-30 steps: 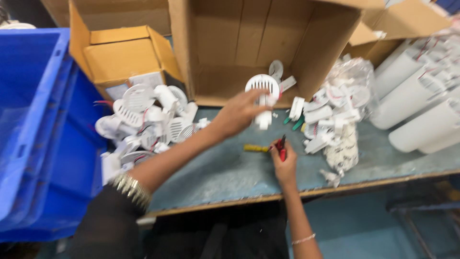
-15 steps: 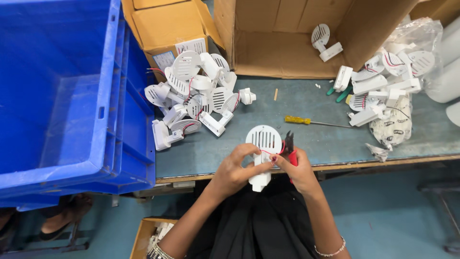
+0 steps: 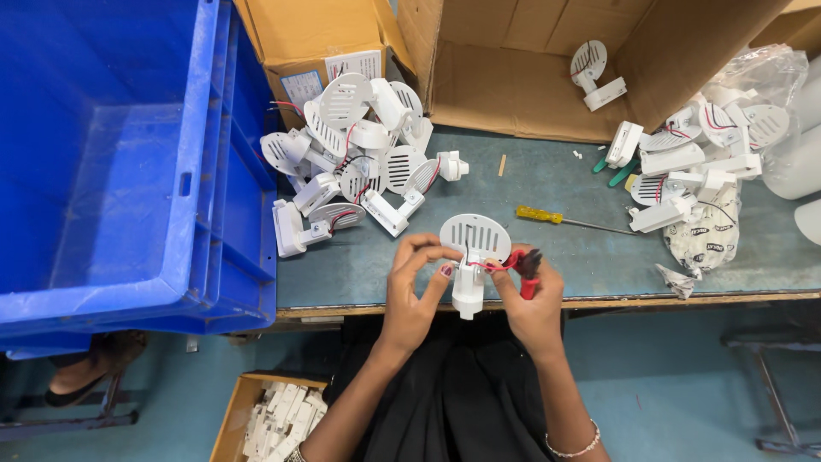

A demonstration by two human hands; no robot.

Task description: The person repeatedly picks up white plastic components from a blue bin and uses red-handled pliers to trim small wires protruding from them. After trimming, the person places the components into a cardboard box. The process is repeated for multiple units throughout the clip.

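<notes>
Head view: both hands staying at the near table edge as before, left hand (image 3: 410, 295) and right hand (image 3: 530, 299) gripping the white plastic slotted-disc fitting (image 3: 473, 257), long axis near-far, disc facing up, red-handled tool (image 3: 526, 267) in right.

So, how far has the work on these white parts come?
Looks done: a pile of white slotted plastic fixtures by the blue plastic crate. In hand: left hand and right hand hold one white fixture with red-handled pliers. Left: loose fixtures at right.
</notes>
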